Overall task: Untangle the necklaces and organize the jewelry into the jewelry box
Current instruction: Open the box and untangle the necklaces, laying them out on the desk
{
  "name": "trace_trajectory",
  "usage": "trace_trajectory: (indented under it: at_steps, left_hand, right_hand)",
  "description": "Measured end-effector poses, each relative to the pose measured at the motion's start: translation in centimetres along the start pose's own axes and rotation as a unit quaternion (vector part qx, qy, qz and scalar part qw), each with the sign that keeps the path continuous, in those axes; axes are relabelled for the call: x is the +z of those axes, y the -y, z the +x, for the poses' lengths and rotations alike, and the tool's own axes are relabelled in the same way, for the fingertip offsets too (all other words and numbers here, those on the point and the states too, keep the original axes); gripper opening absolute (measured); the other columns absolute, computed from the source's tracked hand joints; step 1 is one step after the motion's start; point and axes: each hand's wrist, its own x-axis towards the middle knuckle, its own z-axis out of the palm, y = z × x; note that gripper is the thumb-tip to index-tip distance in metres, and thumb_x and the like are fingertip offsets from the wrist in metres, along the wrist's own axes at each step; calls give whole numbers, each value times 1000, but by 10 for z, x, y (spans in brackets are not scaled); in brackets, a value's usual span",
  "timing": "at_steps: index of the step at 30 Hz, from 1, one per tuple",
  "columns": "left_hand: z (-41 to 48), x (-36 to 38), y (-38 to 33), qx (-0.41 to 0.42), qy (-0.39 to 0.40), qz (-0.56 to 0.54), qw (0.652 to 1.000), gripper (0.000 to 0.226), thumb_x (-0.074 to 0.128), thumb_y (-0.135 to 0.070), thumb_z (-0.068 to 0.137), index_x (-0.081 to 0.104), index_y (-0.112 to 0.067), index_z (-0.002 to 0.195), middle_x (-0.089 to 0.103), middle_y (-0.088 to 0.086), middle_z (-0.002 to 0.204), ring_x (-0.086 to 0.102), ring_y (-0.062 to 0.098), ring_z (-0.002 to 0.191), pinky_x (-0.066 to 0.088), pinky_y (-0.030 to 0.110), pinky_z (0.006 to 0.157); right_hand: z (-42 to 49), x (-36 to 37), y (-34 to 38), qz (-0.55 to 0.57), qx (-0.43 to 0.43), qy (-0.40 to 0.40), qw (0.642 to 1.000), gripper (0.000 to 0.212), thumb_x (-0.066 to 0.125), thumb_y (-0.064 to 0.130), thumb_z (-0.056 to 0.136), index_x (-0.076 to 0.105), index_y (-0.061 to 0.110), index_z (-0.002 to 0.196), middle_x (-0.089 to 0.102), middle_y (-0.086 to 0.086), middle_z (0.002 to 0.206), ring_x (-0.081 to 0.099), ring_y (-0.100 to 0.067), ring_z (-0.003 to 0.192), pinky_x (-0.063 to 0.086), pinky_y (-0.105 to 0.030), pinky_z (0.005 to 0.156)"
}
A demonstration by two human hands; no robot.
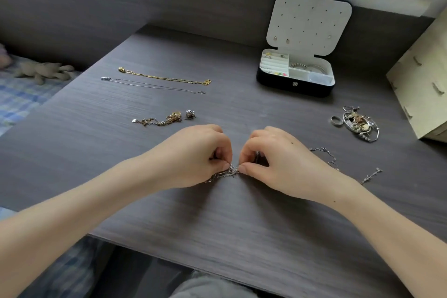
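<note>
Two pinches meet over one small knot: the fingertips of the left hand and those of the right hand are curled in and grip a tangled silver chain from either side, low over the grey desk; the loose end of the chain trails out from under the right wrist toward three o'clock and lies on the wood.

Taking the hands as the dial's centre, a mixed gold-and-silver clump with charms sits just beyond the left hand at eleven o'clock, and it looks knotted and untouched; farther out at eleven, a gold necklace and a thin silver necklace lie straight and side by side, apart from each other, so those two seem freed but not yet stowed.

At two o'clock a plain ring lies just beside a heap of bangles and beaded pieces, none of it sorted.

At one o'clock the jewelry box stands open; its tray holds a few rings and a beaded bracelet, and its lid panel carries a few earrings.

By my reckoning the work is somewhere near the middle: two chains are done, one is in hand, one clump is waiting, and nearly everything on the desk has yet to go into the box.
</note>
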Motion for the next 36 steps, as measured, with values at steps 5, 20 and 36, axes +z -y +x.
trace_trajectory:
  at_steps: [5,20,36]
  left_hand:
    - [2,1,1,-26,6,-2,1000,8,54,-21,93,54,-24,86,47,-14,81,45,5,75,33,15,66]
    - [-12,-12,18,-87,-42,-313,945,3,59,-17,79,59,-14,81,60,-7,60,57,12,62,45,36,68]
    - [-25,-30,38,47,11,-31,998,11,64,-45,76,70,-37,76,60,-15,83,56,1,83,35,8,66]
  right_hand:
    - [-4,4,-3,-3,5,2,1000,9,60,29,89,61,22,84,50,11,84,39,-10,83,28,-19,77]
    - [-8,5,-5,34,17,0,999,12,58,25,91,53,25,81,47,17,81,38,-3,80,30,-9,76]
    - [-8,-5,-9,46,1,54,997,24,65,27,84,50,37,69,53,15,80,47,-4,84,36,-14,77]
